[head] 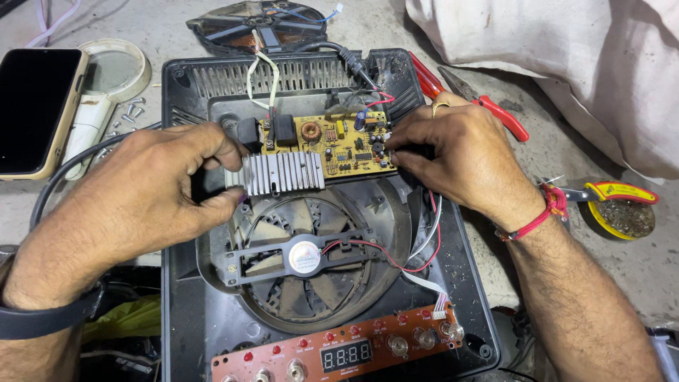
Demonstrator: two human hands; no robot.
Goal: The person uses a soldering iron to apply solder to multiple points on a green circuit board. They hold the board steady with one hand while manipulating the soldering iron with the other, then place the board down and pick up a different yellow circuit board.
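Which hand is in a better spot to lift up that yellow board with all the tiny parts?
Probably the left hand. Its fingers already pinch the silver heat sink fixed to the yellow circuit board, a solid handle. The right hand only touches the board's right edge with its fingertips.

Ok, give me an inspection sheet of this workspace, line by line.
Surface: dusty grey concrete.
Job's things: yellow circuit board with finned heat sink, in open black casing above fan.
Clutter: phone, loose screws, red-handled pliers.
Hands: left hand grips heat sink end; right hand pinches board's edge.
Cables: red and white wires to lower control board.
Surroundings: white cloth.
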